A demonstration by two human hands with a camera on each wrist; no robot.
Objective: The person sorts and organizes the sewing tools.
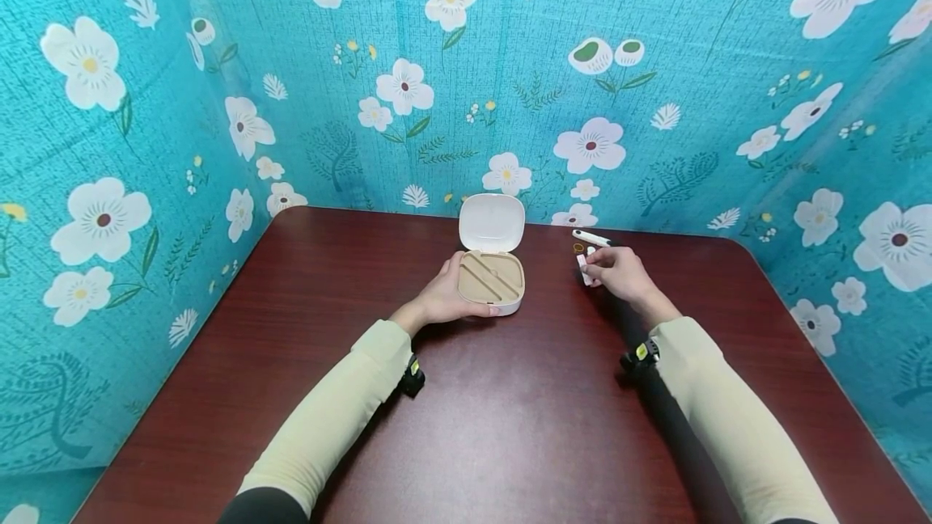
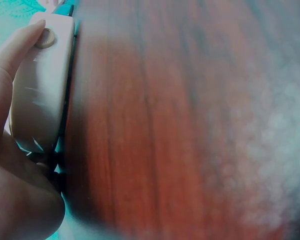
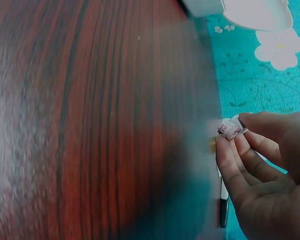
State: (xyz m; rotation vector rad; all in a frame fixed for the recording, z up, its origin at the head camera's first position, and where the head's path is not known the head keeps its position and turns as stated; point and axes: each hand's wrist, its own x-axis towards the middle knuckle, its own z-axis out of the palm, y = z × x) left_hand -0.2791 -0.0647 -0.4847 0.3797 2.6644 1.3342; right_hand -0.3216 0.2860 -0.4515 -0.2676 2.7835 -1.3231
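Observation:
My left hand [image 1: 442, 294] grips a white box [image 1: 511, 308] from its left side, the thumb along the front and the fingers behind. The box's lid stands up at the back, and its beige inside [image 1: 476, 285] has slanting slots. In the left wrist view the thumb lies beside a round button [image 2: 46, 38] on the box's front. Over at the right, my right hand [image 1: 619, 272] pinches a small rolled measuring tape [image 3: 231, 128], white with red numbers, between thumb and fingertips. From the head it looks like a short pale strip.
Behind the right hand lie a white stick-shaped tool [image 1: 591, 238] with a dark end, a small yellow ring [image 1: 578, 248] and a little white piece [image 1: 590, 250]. The dark red table [image 1: 510, 411] meets a blue flowered cloth [image 1: 408, 160] at the back and sides.

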